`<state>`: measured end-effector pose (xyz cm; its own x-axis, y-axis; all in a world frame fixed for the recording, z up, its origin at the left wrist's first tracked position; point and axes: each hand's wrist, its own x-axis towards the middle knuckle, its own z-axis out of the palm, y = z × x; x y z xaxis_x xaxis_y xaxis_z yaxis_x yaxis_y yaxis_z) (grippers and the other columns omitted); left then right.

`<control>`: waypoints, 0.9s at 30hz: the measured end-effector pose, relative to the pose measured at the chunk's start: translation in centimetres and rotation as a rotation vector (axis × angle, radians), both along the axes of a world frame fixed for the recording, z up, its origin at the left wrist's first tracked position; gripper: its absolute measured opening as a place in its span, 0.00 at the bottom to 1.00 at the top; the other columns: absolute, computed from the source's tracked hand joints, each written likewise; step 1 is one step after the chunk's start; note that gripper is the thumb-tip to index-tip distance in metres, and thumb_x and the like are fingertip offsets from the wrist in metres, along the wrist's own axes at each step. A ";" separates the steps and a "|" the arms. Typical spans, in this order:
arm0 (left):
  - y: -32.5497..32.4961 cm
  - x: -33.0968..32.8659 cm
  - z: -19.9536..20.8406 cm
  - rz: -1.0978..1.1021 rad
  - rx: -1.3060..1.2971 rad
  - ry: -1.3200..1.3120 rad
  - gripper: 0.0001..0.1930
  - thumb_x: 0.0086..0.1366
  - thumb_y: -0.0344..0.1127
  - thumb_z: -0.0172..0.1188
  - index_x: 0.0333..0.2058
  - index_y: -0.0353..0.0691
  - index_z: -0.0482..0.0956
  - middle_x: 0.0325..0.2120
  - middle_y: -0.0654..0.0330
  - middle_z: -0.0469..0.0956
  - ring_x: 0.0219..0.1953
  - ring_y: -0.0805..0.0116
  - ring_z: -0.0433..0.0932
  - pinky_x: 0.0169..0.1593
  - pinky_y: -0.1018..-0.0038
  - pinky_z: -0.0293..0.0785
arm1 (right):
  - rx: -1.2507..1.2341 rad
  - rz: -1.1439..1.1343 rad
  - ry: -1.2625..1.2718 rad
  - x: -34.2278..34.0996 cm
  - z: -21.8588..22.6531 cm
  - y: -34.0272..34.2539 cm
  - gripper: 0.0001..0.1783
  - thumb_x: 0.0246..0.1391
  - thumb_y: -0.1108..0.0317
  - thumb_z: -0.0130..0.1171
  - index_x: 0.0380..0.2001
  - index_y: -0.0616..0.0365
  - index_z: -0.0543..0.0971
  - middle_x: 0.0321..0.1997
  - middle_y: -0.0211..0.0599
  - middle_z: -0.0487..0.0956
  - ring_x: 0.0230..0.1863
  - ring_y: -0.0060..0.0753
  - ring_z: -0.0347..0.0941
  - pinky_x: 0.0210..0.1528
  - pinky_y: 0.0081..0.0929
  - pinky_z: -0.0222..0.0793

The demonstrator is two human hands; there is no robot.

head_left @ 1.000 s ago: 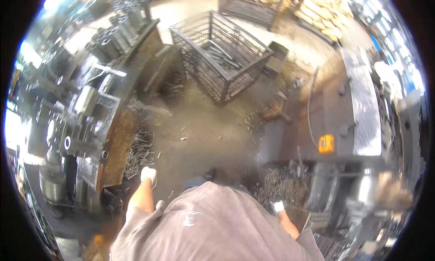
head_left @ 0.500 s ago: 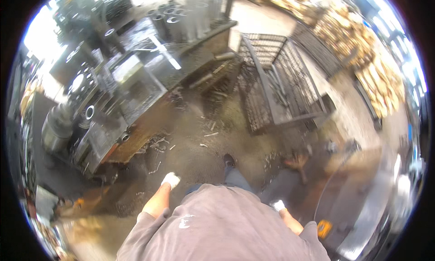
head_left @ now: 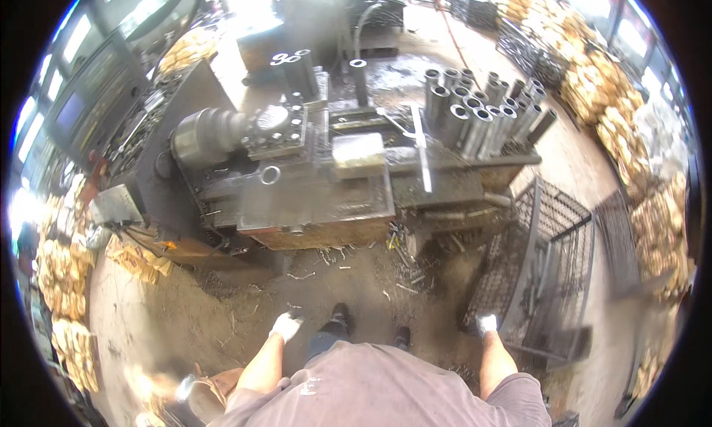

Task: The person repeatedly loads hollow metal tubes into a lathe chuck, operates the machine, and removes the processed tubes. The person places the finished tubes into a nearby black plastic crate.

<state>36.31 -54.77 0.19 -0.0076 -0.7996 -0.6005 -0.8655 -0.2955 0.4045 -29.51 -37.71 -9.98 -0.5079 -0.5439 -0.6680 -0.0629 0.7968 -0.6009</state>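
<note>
My left hand [head_left: 287, 325], in a white glove, hangs low in front of my body above the floor. My right hand [head_left: 487, 323], also in a white glove, hangs on the other side, nearest to a wire-mesh metal crate [head_left: 530, 271]. Both gloves are small and blurred, so their fingers cannot be made out. Ahead stands a lathe with a big grey chuck [head_left: 211, 136]. A short metal tube [head_left: 271, 175] sits on its near plate. A long silver tool like a caliper [head_left: 420, 149] lies across the bed, left of many upright metal tubes [head_left: 478, 115].
A pale block [head_left: 357, 151] rests on the lathe. Metal shavings [head_left: 326, 258] litter the floor before it. A dark metal panel [head_left: 189, 108] rises at the left. Tan bundles [head_left: 597, 93] are stacked along the right, others [head_left: 63, 278] at the left.
My view has swung left, so the lathe now faces me and the crate is at my right. My feet and both hands have come round with my body.
</note>
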 end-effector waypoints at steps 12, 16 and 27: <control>-14.4 29.0 -1.3 1.354 -0.870 0.807 0.19 0.77 0.54 0.55 0.35 0.45 0.74 0.23 0.62 0.77 0.21 0.69 0.74 0.26 0.66 0.73 | 0.182 0.673 0.198 18.0 9.7 -20.4 0.20 0.57 0.54 0.62 0.40 0.60 0.89 0.35 0.50 0.89 0.36 0.45 0.86 0.43 0.40 0.79; -20.8 33.2 5.2 1.292 -0.876 0.122 0.35 0.80 0.58 0.47 0.66 0.28 0.69 0.64 0.40 0.75 0.63 0.40 0.76 0.66 0.56 0.70 | 0.045 0.691 0.351 20.0 11.2 -21.7 0.20 0.57 0.57 0.63 0.46 0.60 0.88 0.41 0.51 0.89 0.45 0.47 0.87 0.50 0.38 0.79; -21.3 43.5 -0.3 1.074 -1.270 -0.016 0.25 0.81 0.52 0.48 0.54 0.33 0.78 0.42 0.49 0.85 0.37 0.49 0.83 0.45 0.54 0.79 | -0.709 0.627 0.440 31.5 39.0 -37.0 0.13 0.58 0.72 0.63 0.45 0.61 0.85 0.40 0.44 0.88 0.41 0.37 0.85 0.49 0.33 0.79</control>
